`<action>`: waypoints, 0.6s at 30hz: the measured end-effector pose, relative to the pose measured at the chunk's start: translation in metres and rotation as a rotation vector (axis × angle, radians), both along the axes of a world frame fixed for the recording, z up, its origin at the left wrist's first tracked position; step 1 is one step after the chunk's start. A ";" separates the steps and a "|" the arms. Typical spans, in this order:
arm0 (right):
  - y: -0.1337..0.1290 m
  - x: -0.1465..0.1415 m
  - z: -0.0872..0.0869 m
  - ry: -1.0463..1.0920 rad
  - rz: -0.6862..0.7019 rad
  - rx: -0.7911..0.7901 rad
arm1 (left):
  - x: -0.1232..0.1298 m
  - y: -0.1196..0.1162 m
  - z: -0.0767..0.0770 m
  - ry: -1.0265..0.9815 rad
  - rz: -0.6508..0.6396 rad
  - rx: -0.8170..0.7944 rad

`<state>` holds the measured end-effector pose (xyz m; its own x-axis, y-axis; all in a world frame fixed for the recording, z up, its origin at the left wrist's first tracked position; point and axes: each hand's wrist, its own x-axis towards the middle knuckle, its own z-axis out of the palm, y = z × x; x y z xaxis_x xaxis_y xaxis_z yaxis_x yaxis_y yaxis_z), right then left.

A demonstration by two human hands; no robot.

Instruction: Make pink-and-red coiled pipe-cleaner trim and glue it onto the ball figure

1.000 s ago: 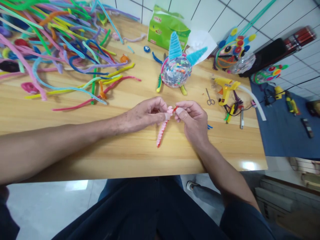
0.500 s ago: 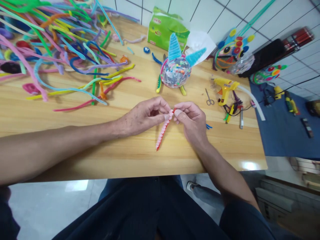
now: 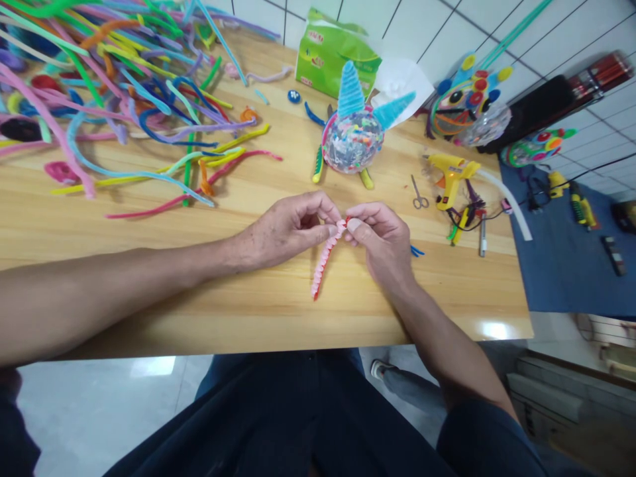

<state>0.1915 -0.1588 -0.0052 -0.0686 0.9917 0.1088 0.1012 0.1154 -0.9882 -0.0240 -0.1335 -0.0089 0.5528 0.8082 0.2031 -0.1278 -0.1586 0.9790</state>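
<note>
Near the front of the wooden table, a pink-and-red twisted pipe cleaner strip [image 3: 324,262] is pinched at its upper end by both hands. My left hand [image 3: 303,222] grips it between thumb and forefinger, on the pink part. Close beside, my right hand [image 3: 380,235] pinches the red tip between thumb and fingers. The strip's lower end hangs free, slanting down to the left. Beyond the hands stands a clear round ornament [image 3: 354,142] filled with coloured bits, with two blue pipe cleaner ears [image 3: 350,93] on top. Yellow-green plier handles [image 3: 318,165] show beneath it.
A tangled heap of coloured pipe cleaners [image 3: 124,99] covers the left side. Behind stands a green tissue pack [image 3: 332,56]. To the right lie small scissors [image 3: 419,193], a yellow glue gun [image 3: 451,175] and a utility knife [image 3: 482,235]. The table's front edge [image 3: 278,353] is close to my body.
The camera view has shifted slightly, moving the background a little to the right. Both hands keep their pinch on the strip; its lower end has shifted very slightly right.
</note>
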 end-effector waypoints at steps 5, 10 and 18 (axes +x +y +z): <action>-0.001 0.000 0.003 0.011 0.042 0.019 | -0.001 0.000 0.001 -0.064 -0.020 0.014; 0.001 0.001 0.000 0.040 0.036 0.022 | -0.001 0.001 0.000 -0.091 -0.044 -0.004; 0.001 0.004 0.000 0.022 0.012 0.019 | -0.002 0.001 0.005 -0.075 -0.054 -0.048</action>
<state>0.1954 -0.1576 -0.0054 -0.0774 0.9886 0.1289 0.0776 0.1349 -0.9878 -0.0261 -0.1329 -0.0044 0.5802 0.7878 0.2070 -0.2080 -0.1024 0.9728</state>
